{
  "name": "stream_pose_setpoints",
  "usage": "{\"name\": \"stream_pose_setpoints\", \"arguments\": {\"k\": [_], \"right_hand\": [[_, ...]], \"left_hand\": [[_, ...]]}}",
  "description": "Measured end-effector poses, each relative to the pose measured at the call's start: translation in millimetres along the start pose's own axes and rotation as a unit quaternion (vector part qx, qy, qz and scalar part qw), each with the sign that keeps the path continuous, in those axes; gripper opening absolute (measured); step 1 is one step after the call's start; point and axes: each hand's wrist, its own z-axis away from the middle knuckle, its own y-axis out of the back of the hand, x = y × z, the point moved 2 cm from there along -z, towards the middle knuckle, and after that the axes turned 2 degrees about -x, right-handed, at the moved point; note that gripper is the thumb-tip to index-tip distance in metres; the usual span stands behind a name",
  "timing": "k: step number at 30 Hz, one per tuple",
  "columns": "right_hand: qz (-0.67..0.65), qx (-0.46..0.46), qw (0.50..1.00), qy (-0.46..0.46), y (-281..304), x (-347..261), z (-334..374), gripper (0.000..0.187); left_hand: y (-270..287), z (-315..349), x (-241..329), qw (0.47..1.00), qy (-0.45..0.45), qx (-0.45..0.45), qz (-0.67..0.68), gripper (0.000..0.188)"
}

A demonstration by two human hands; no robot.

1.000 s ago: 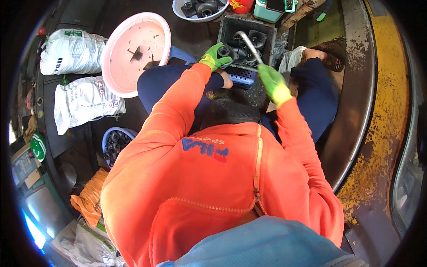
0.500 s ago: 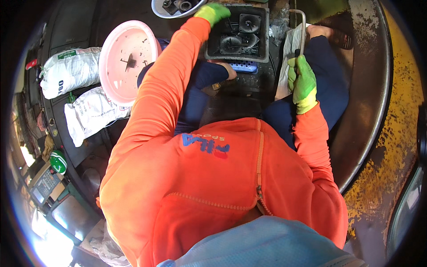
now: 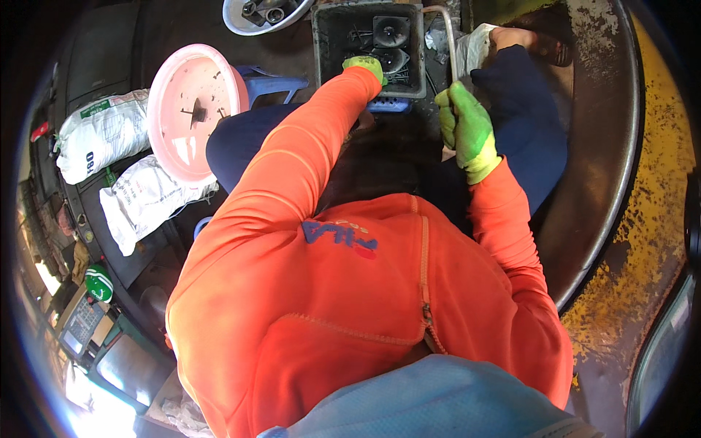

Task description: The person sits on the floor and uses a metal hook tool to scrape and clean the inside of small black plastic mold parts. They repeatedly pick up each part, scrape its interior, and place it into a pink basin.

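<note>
1. One view only, from the head camera, looking straight down over a person in an orange long-sleeved top and dark blue trousers, seated low with knees apart.
2. The left hand, in a green glove, reaches into a dark square crate at the top of the picture. Its fingers are down among the parts inside; whether they are clenched on anything cannot be told.
3. The crate holds round black parts, each like a shallow cup, with small loose pieces around them. They lie just beside the left hand.
4. The right hand, also in a green glove, is clenched around the lower end of a thin bent metal rod. The rod rises along the crate's right side and curves over at its top.
5. A grey bowl with more dark round parts sits just left of the crate, at the top edge.
6. A pink round basin stands tilted at the left, with only a few small dark bits in it. Two white sacks lie further left on the floor.
7. As a judgement: the sorting looks mid-way. Parts remain in the crate, some sit in the grey bowl, and the pink basin is nearly bare.
</note>
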Motion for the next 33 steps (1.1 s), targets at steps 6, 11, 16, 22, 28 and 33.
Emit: {"name": "stream_pose_setpoints", "arguments": {"k": [6, 11, 16, 22, 28, 33], "right_hand": [[0.023, 0.007, 0.999, -0.038, 6, 14, -8, 0.031], [0.078, 0.018, 0.996, 0.037, 9, 40, -28, 0.023], [0.194, -0.059, 0.973, 0.106, -10, 81, -64, 0.021], [0.536, -0.075, 0.835, 0.097, -43, 121, -84, 0.052], [0.624, -0.064, 0.776, 0.070, -44, 135, -89, 0.053], [0.577, -0.060, 0.809, 0.096, -68, 107, -64, 0.051]], "left_hand": [[7, -1, -25, 0.996, 0.004, 0.085, 0.019, 0.027], [29, 28, -103, 0.952, -0.203, 0.227, 0.038, 0.035], [-20, 60, -147, 0.674, 0.045, -0.004, 0.737, 0.032], [-56, 69, -168, 0.845, 0.058, -0.048, 0.530, 0.029], [-61, 71, -149, 0.910, 0.000, 0.276, 0.311, 0.075], [-56, 69, -116, 0.874, -0.070, 0.342, 0.338, 0.085]]}}
